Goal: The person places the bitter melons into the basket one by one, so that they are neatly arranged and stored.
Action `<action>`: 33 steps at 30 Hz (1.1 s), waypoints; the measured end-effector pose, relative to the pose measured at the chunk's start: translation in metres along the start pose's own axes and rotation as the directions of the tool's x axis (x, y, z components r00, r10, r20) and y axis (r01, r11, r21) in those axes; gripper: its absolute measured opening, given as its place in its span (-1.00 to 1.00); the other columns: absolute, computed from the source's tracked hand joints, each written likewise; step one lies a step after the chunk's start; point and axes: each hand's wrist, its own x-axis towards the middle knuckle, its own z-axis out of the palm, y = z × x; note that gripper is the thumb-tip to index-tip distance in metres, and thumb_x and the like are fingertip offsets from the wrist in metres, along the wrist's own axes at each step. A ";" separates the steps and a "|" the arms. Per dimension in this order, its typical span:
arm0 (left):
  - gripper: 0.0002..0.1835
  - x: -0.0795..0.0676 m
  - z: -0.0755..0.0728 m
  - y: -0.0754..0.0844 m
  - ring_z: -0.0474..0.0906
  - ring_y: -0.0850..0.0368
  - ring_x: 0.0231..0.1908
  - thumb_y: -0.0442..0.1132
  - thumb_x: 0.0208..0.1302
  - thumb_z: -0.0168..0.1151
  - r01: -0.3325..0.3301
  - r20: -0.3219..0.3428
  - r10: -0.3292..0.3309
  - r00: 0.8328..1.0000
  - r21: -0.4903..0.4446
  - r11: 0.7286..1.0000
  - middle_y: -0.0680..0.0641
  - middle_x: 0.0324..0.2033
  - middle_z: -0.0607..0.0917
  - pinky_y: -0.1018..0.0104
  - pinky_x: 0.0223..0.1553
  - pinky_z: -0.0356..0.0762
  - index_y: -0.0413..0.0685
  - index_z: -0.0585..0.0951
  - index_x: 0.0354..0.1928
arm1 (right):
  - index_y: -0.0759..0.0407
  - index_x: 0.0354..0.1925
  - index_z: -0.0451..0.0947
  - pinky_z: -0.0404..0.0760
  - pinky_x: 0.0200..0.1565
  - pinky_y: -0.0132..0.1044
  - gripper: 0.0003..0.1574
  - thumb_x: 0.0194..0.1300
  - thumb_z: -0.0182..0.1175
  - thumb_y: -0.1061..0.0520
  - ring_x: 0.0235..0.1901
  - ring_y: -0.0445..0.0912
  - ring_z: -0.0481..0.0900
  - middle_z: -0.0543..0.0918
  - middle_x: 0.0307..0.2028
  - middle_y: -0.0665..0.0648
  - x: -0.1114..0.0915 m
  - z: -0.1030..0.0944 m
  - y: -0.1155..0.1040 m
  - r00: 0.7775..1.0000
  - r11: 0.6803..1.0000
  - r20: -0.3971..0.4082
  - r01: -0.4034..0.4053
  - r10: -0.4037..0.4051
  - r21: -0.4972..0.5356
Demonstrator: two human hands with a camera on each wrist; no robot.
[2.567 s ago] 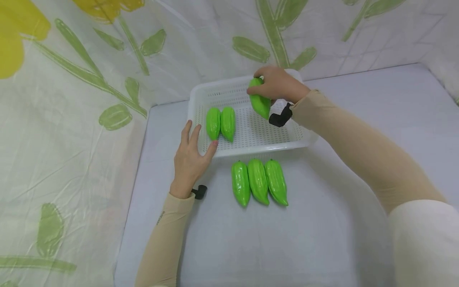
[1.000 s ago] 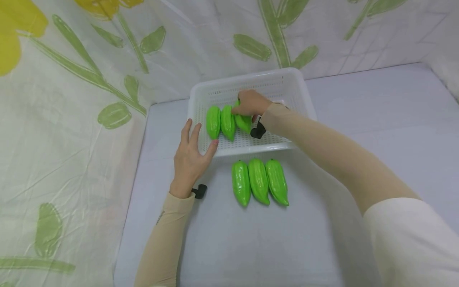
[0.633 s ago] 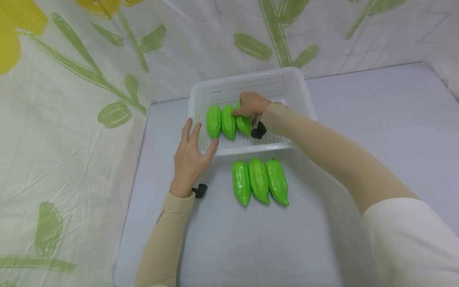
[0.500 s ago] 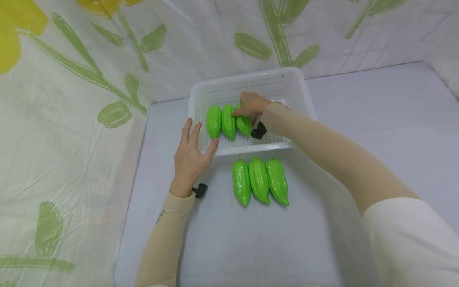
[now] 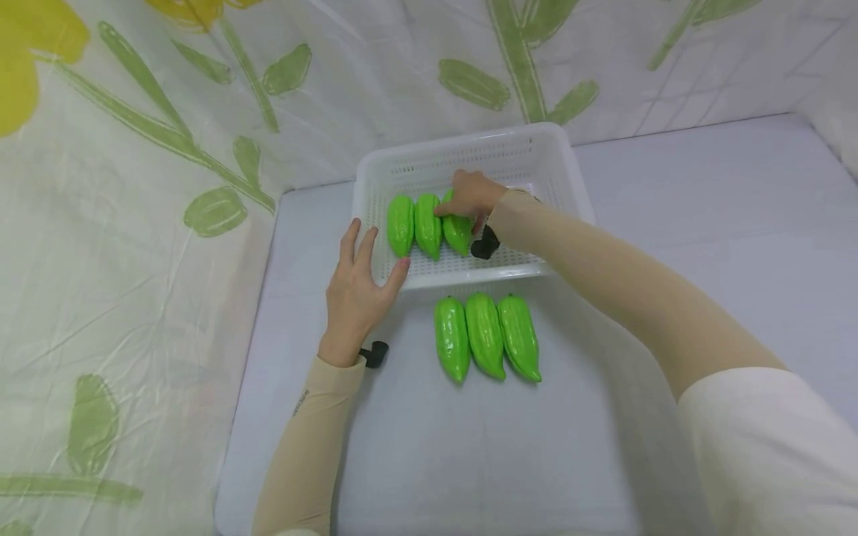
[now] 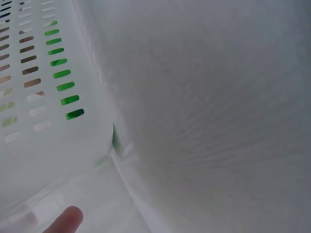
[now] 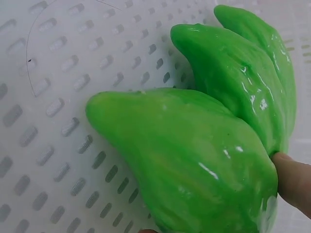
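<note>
My right hand [image 5: 474, 195] reaches into a white perforated basket [image 5: 496, 276] and grips a glossy green, ridged vegetable with a pointed tip [image 5: 458, 235]. In the right wrist view, that vegetable [image 7: 184, 155] lies on the basket floor, with a fingertip [image 7: 294, 182] between it and its neighbour. Two similar vegetables, one at the left [image 5: 401, 227] and one in the middle [image 5: 427, 227], lie beside it. My left hand [image 5: 355, 294] is spread at the basket's front left corner, thumb by the rim. The left wrist view catches one fingertip [image 6: 68, 221] near the basket wall [image 6: 53, 150].
Three matching green vegetables [image 5: 484, 336] lie side by side on the pale table [image 5: 536, 461] in front of the basket. A white sheet with printed leaves [image 5: 473, 83] and yellow flowers hangs behind and along the left.
My right hand has moved left and down with the green vegetable, from above the basket's right part to beside the other two. For the last second it has barely moved; the left hand stays put.
</note>
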 end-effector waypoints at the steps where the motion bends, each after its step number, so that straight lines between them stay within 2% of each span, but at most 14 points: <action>1: -0.15 0.000 0.000 0.000 0.68 -0.34 -0.01 0.32 0.41 0.10 0.003 0.001 -0.003 1.000 0.000 1.000 -0.19 0.59 0.22 -0.15 -0.28 0.68 -0.14 0.40 0.50 | 0.38 0.42 0.12 0.79 -0.36 -0.16 -0.08 0.46 0.28 -0.14 -0.07 0.20 0.73 0.48 0.18 0.36 0.000 0.000 0.000 1.000 1.000 0.001 -0.002 0.002 0.000; 8: -0.14 0.001 0.000 0.001 0.68 -0.32 -0.02 0.34 0.40 0.09 0.011 0.007 -0.012 1.000 0.003 1.000 -0.17 0.59 0.21 -0.14 -0.28 0.67 -0.12 0.40 0.51 | 0.37 0.39 0.15 0.79 -0.36 -0.15 -0.10 0.46 0.26 -0.18 -0.04 0.18 0.70 0.47 0.18 0.36 -0.002 -0.002 0.001 1.000 1.000 -0.015 -0.008 0.008 -0.007; 11: -0.14 0.001 0.000 0.001 0.68 -0.32 -0.03 0.34 0.40 0.08 0.009 0.007 -0.009 1.000 0.006 1.000 -0.17 0.59 0.21 -0.14 -0.28 0.67 -0.12 0.39 0.51 | 0.36 0.41 0.15 0.79 -0.38 -0.15 -0.06 0.46 0.23 -0.24 0.03 0.20 0.64 0.40 0.27 0.41 -0.004 -0.004 0.000 0.999 0.998 -0.040 -0.015 0.013 -0.065; 13: -0.14 0.001 0.000 0.001 0.68 -0.32 -0.02 0.34 0.40 0.08 0.005 0.003 -0.005 1.000 0.007 1.000 -0.17 0.59 0.21 -0.14 -0.29 0.67 -0.12 0.40 0.51 | 0.36 0.47 0.10 0.78 -0.38 -0.15 0.01 0.46 0.20 -0.29 0.11 0.22 0.58 0.28 0.40 0.47 -0.006 -0.006 -0.001 0.998 0.993 -0.058 -0.025 0.018 -0.119; 16: -0.13 0.001 0.000 0.001 0.68 -0.32 -0.01 0.35 0.39 0.07 0.000 -0.004 0.000 1.000 0.007 1.000 -0.17 0.59 0.21 -0.14 -0.30 0.67 -0.12 0.40 0.51 | 0.34 0.61 -0.13 0.77 -0.37 -0.16 0.20 0.47 0.13 -0.36 0.13 0.24 0.53 -0.06 0.58 0.52 -0.010 -0.008 -0.003 0.997 0.979 -0.076 -0.047 0.032 -0.198; 20: -0.13 0.001 0.000 0.001 0.69 -0.33 -0.03 0.36 0.39 0.06 -0.003 -0.006 0.003 1.000 0.009 1.000 -0.18 0.59 0.22 -0.14 -0.30 0.67 -0.12 0.40 0.50 | 0.29 0.66 -0.38 0.77 -0.35 -0.19 0.31 0.48 0.07 -0.40 0.06 0.24 0.59 -0.32 0.63 0.48 -0.014 -0.011 -0.005 0.997 0.970 -0.074 -0.055 0.038 -0.239; 25: -0.14 0.001 0.000 0.001 0.67 -0.33 0.03 0.34 0.40 0.08 0.010 0.011 -0.010 1.000 0.009 1.000 -0.19 0.59 0.20 -0.14 -0.27 0.68 -0.12 0.39 0.51 | 0.26 0.67 -0.40 0.78 -0.30 -0.20 0.31 0.49 0.06 -0.40 0.20 0.26 0.52 -0.37 0.63 0.47 -0.021 -0.016 -0.008 0.998 0.972 -0.049 -0.036 0.025 -0.230; 30: -0.14 0.001 -0.001 0.002 0.66 -0.33 0.03 0.33 0.40 0.08 0.021 0.024 -0.022 0.999 0.011 1.000 -0.19 0.60 0.19 -0.15 -0.27 0.68 -0.12 0.38 0.52 | 0.28 0.66 -0.28 0.79 -0.21 -0.13 0.26 0.48 0.08 -0.39 0.29 0.28 0.47 -0.31 0.63 0.50 -0.034 -0.021 -0.011 0.999 0.977 -0.034 -0.009 0.002 -0.215; 33: -0.14 0.000 -0.002 0.002 0.67 -0.33 0.02 0.34 0.40 0.08 0.018 0.019 -0.018 1.000 0.010 1.000 -0.20 0.60 0.20 -0.15 -0.27 0.68 -0.13 0.38 0.52 | 0.28 0.65 -0.20 0.79 -0.15 -0.07 0.23 0.47 0.09 -0.39 0.41 0.30 0.35 -0.26 0.62 0.51 -0.039 -0.022 -0.010 0.999 0.978 -0.033 0.001 -0.008 -0.209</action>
